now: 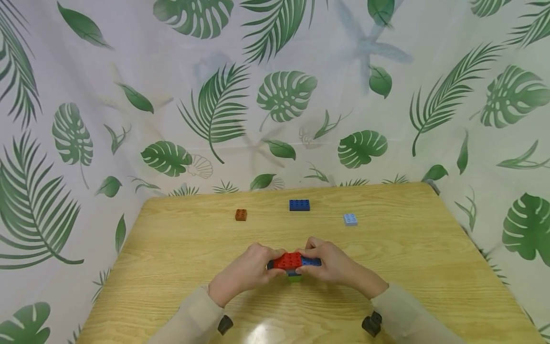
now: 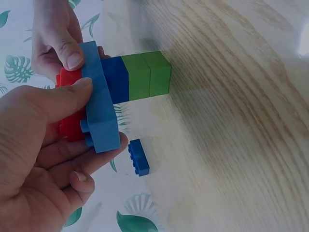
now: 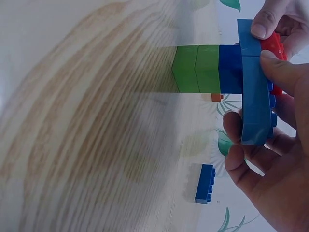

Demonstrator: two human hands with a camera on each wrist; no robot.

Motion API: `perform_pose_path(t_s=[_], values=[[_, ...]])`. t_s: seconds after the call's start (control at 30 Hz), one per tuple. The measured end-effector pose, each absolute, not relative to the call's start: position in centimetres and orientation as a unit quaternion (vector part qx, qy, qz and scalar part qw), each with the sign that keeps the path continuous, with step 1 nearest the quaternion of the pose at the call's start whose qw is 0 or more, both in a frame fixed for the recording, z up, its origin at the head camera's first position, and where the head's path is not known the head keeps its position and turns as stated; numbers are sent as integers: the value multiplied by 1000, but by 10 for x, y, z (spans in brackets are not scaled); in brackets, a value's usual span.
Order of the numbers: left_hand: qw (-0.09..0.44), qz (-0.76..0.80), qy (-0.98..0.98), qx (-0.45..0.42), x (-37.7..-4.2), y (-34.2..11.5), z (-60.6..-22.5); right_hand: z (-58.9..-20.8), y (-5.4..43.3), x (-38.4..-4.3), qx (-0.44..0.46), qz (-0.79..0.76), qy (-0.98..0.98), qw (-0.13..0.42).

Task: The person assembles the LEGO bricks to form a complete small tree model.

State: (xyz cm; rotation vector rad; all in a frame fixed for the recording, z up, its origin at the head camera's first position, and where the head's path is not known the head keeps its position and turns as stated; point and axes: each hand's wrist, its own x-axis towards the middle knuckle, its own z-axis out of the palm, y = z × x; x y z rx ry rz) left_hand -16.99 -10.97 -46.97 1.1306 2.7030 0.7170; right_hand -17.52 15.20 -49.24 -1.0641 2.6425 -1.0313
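A stack of toy building bricks stands on the table between both hands. Its base is two green bricks (image 2: pixel 146 75), with a dark blue brick (image 3: pixel 230 68) above them. Two lighter blue bricks (image 2: pixel 103 116) lie end to end across the top and overhang both sides. Over their joint sits a red brick (image 1: pixel 288 260). My left hand (image 1: pixel 247 270) grips the left end of this top part, thumb on the near side and fingers behind. On the other end, my right hand (image 1: pixel 337 267) pinches the blue brick in the same way.
Toward the back of the wooden table (image 1: pixel 172 239) lie a small brown brick (image 1: pixel 241 215), a long dark blue brick (image 1: pixel 299 206) and a small pale blue brick (image 1: pixel 350 220). A leaf-printed cloth (image 1: pixel 283 162) hangs behind and beside the table.
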Motion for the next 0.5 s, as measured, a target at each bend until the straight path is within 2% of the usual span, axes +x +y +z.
perform_pose_path(t_s=[0.27,0.5], values=[[83,295,885,349,-174,-113,-480,-490,155,-178,-334,-367,863,91],[112,378,860,323,-174,-112,-490,-491,155,-180,-337,-360,865,97]])
